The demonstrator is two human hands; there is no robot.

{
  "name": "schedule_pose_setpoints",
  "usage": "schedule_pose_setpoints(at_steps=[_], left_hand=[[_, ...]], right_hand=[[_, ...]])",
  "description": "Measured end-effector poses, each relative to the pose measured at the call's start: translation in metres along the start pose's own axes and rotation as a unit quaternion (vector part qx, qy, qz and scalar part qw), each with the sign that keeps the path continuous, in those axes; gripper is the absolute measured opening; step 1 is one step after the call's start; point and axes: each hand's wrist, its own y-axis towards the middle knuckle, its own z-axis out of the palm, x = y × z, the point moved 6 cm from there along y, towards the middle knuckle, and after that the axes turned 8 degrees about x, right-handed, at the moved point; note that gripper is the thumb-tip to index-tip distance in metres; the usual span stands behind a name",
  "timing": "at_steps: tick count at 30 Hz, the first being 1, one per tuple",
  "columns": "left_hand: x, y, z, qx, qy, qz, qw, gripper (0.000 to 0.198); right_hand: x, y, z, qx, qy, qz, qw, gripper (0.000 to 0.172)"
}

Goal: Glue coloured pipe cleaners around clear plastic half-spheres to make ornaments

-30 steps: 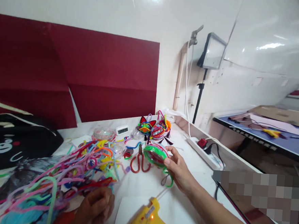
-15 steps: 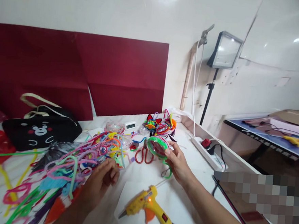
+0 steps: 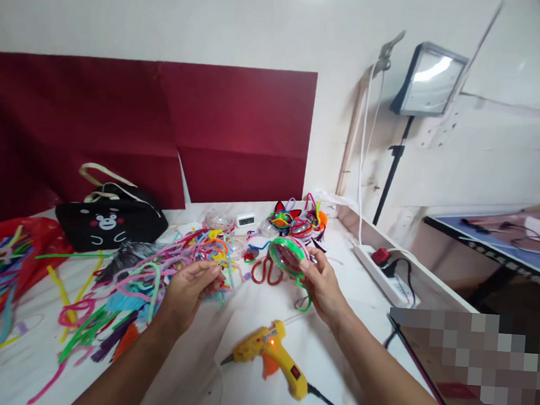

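My right hand (image 3: 324, 284) grips a round clear plastic disc (image 3: 286, 256) by its right edge. Green and pink fuzzy pipe cleaner rings the disc, and a green piece curls down below it. My left hand (image 3: 195, 287) is closed in a pinch beside a heap of colourful pipe cleaners (image 3: 135, 279); what its fingertips hold, if anything, cannot be made out. Red-handled scissors (image 3: 267, 272) lie just behind the disc, partly hidden by it. In front of both hands a yellow hot glue gun (image 3: 271, 357) lies on its side, its small orange light lit.
Behind the heap stand a black bag (image 3: 111, 219) and a small white digital display (image 3: 245, 220). Finished-looking pipe cleaner ornaments (image 3: 291, 219) lie at the back. A power strip (image 3: 380, 275) runs along the right edge, and a red bag (image 3: 30, 253) of pipe cleaners is at left.
My left hand has risen slightly and its fingers have drawn into a pinch. The view has shifted left, revealing more of the red bag. My right hand keeps its hold on the disc.
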Motion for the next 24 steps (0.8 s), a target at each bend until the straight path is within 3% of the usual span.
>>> schedule_pose_setpoints(at_steps=[12,18,24], left_hand=[[0.062,0.003,-0.013,-0.019,0.023,-0.054,0.998,0.026],[0.059,0.003,-0.017,-0.014,0.022,-0.055,0.998,0.028],[0.049,0.001,-0.008,0.025,0.028,-0.016,0.999,0.03]], right_hand=[[-0.009,0.003,0.001,0.033,-0.041,-0.011,0.999,0.055],[-0.012,0.0,0.007,0.058,-0.073,-0.007,0.996,0.056],[-0.017,-0.005,0.014,0.083,-0.136,-0.032,0.987,0.055]])
